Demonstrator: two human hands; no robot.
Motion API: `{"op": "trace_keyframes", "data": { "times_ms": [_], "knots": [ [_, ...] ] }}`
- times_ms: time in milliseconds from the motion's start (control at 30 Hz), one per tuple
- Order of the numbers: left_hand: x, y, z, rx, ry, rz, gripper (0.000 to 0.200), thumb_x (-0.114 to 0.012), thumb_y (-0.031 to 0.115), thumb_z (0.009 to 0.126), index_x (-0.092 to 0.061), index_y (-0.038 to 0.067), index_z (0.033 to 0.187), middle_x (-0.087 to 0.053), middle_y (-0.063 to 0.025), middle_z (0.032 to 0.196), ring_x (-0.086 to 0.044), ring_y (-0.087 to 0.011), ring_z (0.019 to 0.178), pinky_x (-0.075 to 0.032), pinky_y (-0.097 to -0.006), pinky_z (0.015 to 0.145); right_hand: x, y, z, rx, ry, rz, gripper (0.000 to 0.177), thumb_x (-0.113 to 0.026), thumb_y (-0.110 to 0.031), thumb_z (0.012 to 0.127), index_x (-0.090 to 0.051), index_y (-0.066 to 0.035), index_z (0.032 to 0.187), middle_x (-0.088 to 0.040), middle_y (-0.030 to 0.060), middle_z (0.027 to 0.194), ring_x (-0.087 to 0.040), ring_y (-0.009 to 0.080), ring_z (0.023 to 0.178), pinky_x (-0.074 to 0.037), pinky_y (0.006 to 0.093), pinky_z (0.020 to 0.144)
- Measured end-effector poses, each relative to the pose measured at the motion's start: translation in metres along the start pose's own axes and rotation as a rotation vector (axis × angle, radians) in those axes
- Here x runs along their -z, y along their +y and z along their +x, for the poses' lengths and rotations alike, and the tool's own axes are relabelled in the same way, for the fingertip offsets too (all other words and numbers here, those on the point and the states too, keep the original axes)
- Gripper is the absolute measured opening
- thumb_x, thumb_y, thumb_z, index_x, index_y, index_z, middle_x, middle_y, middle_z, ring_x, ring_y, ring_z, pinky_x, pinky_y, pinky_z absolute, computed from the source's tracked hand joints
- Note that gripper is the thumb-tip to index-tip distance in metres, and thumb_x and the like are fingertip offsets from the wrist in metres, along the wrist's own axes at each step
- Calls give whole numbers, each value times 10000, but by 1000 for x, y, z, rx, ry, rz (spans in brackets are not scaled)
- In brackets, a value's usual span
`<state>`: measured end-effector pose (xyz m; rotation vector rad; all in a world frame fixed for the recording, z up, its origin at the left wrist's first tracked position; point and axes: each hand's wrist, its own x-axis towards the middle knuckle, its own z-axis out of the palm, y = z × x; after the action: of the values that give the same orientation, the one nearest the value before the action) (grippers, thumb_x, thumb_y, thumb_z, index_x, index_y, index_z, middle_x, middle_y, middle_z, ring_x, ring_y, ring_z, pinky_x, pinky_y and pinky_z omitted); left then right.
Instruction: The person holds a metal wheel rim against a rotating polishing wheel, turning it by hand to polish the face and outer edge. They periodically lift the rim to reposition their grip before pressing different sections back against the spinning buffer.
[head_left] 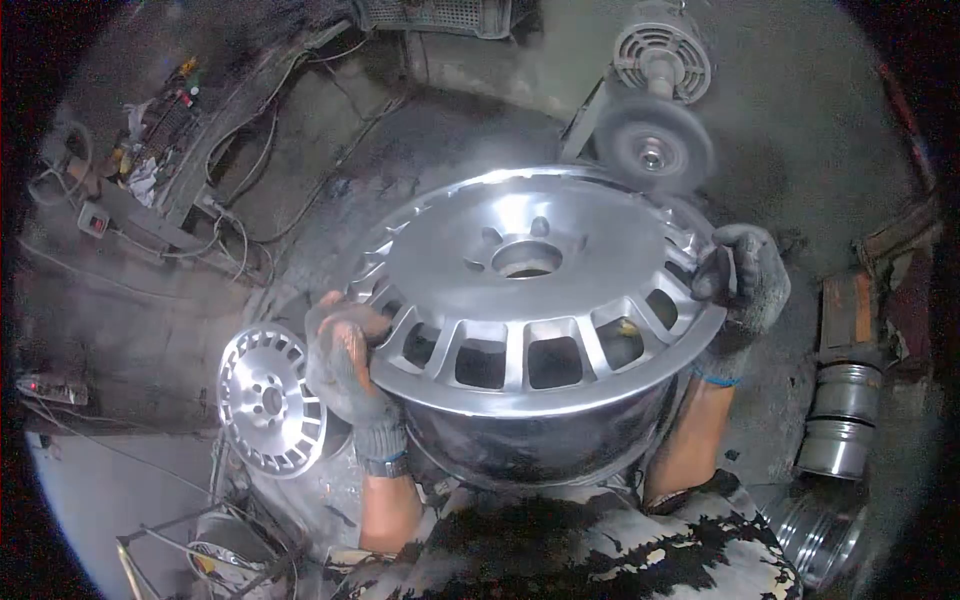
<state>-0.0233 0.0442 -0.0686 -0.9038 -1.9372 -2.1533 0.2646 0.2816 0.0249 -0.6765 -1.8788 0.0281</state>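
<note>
A large silver alloy wheel rim (430, 262) is held up in front of me, its slotted face tilted upward. My left hand (352, 362), in a dirty grey work glove, is closed around the rim's left edge, with the fingers at a slot. On the opposite edge, my right hand (752, 278), gloved too, grips the rim with its fingers curled in. Just beyond the rim's far right side is a round buffing wheel (655, 140), its outer part blurred, apart from my right hand.
A motor (662, 55) carries the buffing wheel. Another slotted alloy rim (268, 400) stands at lower left. Metal wheel barrels (848, 420) are stacked at right. Cables and a littered ledge (170, 160) run along the left. A crate (440, 15) is at the top.
</note>
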Motion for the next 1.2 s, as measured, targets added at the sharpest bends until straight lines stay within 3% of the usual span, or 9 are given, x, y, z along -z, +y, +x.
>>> {"op": "trace_keyframes", "data": {
  "times_ms": [100,233,333,400,500,600,700,1000,1200],
  "knots": [
    [-1,14,-1,55,-41,-6,385,-623,297,990,-743,-65,943,-709,-123,929,-644,-242,1015,-451,-427,1039,3,31,-13,-178,-101,185,294,-645,-243,1043,-672,-6,1214,-708,123,867,-659,206,629,-512,330,539],
    [7,13,-8,53,-153,-33,348,-599,272,995,-729,-49,958,-689,-88,791,-617,-232,994,-390,-445,1113,0,-12,0,-483,-36,414,402,-579,-335,1077,-713,37,1007,-691,67,816,-584,95,560,-433,270,492],
    [1,23,-5,6,-183,-11,307,-577,237,998,-715,-22,908,-652,-55,673,-598,-235,993,-355,-440,1144,1,-18,1,-379,13,292,443,-562,-350,1086,-712,39,937,-682,63,804,-581,87,567,-438,266,506],
    [-3,28,-2,13,-176,64,289,-564,216,997,-703,-4,870,-622,-41,608,-586,-238,1007,-347,-440,1147,9,-16,-2,-321,6,278,207,-583,-141,1058,-699,3,964,-631,66,794,-603,137,635,-485,309,601],
    [-3,9,-3,-157,-150,111,221,-578,174,1005,-688,-2,928,-654,-76,711,-630,-251,893,-436,-434,1001,22,-17,-4,192,-5,-222,211,-609,-170,1031,-692,7,953,-632,102,821,-626,177,667,-501,336,629],
    [8,-5,-1,-235,-192,70,187,-603,138,1009,-691,-23,1046,-707,-106,846,-665,-263,800,-519,-423,875,34,-45,-11,-241,12,-4,178,-645,-178,986,-682,-8,947,-639,112,834,-641,229,679,-506,358,641],
    [2,20,11,-73,-147,-10,367,-531,185,990,-670,-10,712,-621,-60,583,-554,-230,687,-439,-447,1049,44,-67,-9,-149,-11,-114,178,-643,-181,998,-674,-9,965,-656,121,858,-658,266,720,-523,376,668],
    [9,39,3,216,-227,-225,128,-682,70,931,-709,-52,903,-684,-111,916,-634,-190,894,-506,-368,878,31,-50,-1,159,-12,-366,349,-501,-279,1089,-660,22,1010,-678,129,924,-640,224,732,-529,330,667],
    [-1,27,-3,130,-105,-117,184,-692,101,931,-705,-81,912,-672,-141,993,-616,-203,1019,-509,-372,841,19,-28,-5,-164,24,-66,298,-553,-270,1064,-668,-3,1134,-680,100,888,-653,176,713,-538,291,633]
  ]
}}
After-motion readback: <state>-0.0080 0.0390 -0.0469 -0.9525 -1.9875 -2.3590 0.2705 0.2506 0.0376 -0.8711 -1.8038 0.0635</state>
